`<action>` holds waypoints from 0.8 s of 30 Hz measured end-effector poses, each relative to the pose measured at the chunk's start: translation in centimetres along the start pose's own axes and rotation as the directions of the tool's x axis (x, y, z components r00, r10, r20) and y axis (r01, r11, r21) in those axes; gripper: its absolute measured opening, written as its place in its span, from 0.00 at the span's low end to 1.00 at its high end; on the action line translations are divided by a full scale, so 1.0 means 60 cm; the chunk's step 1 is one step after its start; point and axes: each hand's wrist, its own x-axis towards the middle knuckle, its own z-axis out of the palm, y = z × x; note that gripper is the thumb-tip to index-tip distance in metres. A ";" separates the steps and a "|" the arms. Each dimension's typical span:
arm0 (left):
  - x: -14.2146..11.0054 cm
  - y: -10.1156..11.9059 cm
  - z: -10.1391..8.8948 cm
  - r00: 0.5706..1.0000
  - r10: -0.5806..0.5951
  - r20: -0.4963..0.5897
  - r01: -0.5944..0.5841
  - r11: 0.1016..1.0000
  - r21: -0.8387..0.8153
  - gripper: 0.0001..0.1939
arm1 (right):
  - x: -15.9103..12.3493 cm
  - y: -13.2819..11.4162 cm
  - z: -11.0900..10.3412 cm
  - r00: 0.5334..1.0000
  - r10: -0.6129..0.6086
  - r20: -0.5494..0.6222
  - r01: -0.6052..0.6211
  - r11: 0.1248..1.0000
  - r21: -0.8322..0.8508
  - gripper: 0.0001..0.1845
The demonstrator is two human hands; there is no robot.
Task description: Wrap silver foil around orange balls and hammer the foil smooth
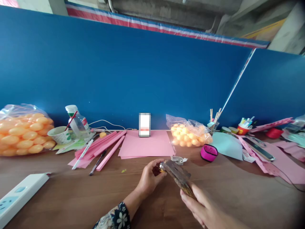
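My right hand (202, 208) grips the lower end of a long brown patterned object (177, 176), perhaps a stapler or glue gun, held above the wooden table (71, 197). My left hand (150, 178) is closed in a pinch at the object's upper metal tip, fingers pressed on something small and dark that I cannot make out. A floral sleeve covers my left forearm. A small silver piece (177, 160) lies on the table just beyond the object's tip.
Pink paper sheets (146, 144) and strips (102, 146) lie ahead, with pens, a paper cup (59, 134), a bottle (77, 122) and two bags of orange balls (22, 132) (189, 133). A magenta tape roll (209, 152), a power strip (20, 194) and a blue partition (143, 79) surround the work area.
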 end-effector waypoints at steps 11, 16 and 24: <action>0.000 0.002 0.000 1.000 -0.029 -0.004 0.029 1.000 -0.012 0.21 | 0.011 -0.021 -0.011 0.991 0.027 0.131 -0.038 0.996 0.077 0.21; 0.001 0.000 -0.002 0.999 -0.034 0.009 0.035 0.998 -0.049 0.22 | 0.012 -0.023 -0.012 0.990 0.006 0.143 -0.023 0.992 0.122 0.20; 0.002 0.001 -0.001 0.999 -0.051 0.011 0.052 0.996 -0.078 0.22 | 0.015 -0.019 -0.005 0.992 0.025 0.126 -0.042 0.990 0.132 0.21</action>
